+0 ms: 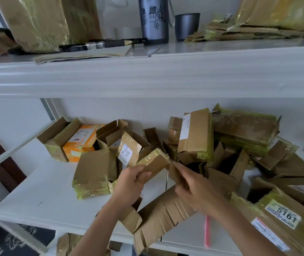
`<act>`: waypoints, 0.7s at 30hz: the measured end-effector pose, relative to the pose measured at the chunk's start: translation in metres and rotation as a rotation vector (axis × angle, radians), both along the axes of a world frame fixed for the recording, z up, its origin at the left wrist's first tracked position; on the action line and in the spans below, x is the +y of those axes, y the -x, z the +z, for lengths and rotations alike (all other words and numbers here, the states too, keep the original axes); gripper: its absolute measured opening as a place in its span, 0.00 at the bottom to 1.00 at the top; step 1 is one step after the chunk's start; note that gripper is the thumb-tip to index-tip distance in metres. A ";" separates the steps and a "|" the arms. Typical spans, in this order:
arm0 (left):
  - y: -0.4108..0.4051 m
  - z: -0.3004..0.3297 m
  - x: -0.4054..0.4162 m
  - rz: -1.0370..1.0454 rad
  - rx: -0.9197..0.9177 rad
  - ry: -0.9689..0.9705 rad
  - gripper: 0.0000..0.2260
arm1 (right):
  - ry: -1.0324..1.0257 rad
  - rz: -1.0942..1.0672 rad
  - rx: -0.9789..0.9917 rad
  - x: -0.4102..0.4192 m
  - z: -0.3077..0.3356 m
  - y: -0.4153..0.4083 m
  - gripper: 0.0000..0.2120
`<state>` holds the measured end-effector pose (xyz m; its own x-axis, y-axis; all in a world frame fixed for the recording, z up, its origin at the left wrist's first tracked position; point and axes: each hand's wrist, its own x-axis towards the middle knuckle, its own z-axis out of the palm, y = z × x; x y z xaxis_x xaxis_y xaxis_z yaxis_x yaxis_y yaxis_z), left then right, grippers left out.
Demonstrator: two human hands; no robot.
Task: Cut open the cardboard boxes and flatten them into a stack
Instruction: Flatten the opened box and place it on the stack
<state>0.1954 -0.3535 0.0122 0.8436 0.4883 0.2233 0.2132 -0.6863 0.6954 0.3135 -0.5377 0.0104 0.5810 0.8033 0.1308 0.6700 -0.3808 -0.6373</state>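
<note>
Cardboard box gripped by both hands, left hand and right hand, being pulled open; next likely flattening it.

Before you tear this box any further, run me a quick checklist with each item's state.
1. Left hand grips the small box: ok.
2. Right hand holds the box's other side: ok.
3. Cutting tool in hand: cannot tell; a pink object lies on the shelf.
4. Box already opened: cannot tell, blurred.
5. Flattened stack ready on the upper shelf: ok.
6. Bare spot on the shelf to work: ok, at left.
</note>
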 end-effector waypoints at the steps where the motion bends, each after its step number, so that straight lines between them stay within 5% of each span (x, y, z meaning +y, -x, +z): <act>1: 0.000 0.002 0.000 -0.004 -0.002 0.006 0.14 | -0.035 -0.028 0.068 -0.001 0.003 0.001 0.12; 2: -0.001 0.005 -0.002 -0.015 -0.006 0.023 0.10 | -0.065 -0.062 0.114 -0.001 0.006 0.003 0.06; 4: -0.004 0.011 -0.006 0.015 0.006 0.058 0.07 | -0.058 -0.119 0.108 0.001 0.013 0.004 0.13; 9: 0.007 -0.002 0.005 0.420 -0.047 -0.024 0.37 | -0.082 -0.248 0.016 0.008 0.021 0.002 0.21; 13: 0.038 -0.032 0.000 0.689 0.089 0.317 0.50 | -0.051 -0.269 0.012 0.011 0.021 0.006 0.21; 21: 0.054 -0.073 0.006 0.699 0.368 0.541 0.38 | 0.005 -0.245 0.048 0.017 0.018 0.011 0.22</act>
